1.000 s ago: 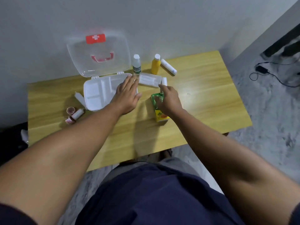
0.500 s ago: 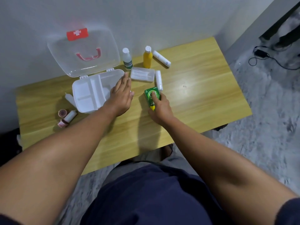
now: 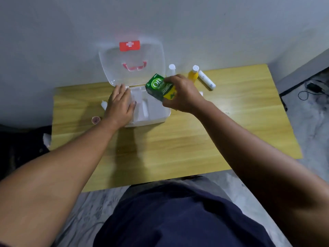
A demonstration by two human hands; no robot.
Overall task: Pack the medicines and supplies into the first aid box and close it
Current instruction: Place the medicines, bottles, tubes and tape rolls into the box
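The white first aid box (image 3: 156,116) lies open on the wooden table, its clear lid (image 3: 131,63) with a red cross label leaning back on the wall. My right hand (image 3: 181,97) grips a green and yellow medicine carton (image 3: 159,87) and holds it tilted in the air above the box's right side. My left hand (image 3: 119,106) rests flat, fingers apart, on the box's left part and hides the compartments there.
Behind my right hand stand a white bottle (image 3: 172,68) and a yellow bottle (image 3: 193,74); a white tube (image 3: 206,80) lies beside them. A small pink-lidded jar (image 3: 96,119) and a white tube end (image 3: 104,105) sit left of the box. Cables (image 3: 311,90) lie on the floor right.
My right hand lifted the green carton off the table and carried it left over the open box. My left hand slid from the box's right edge to its left side.
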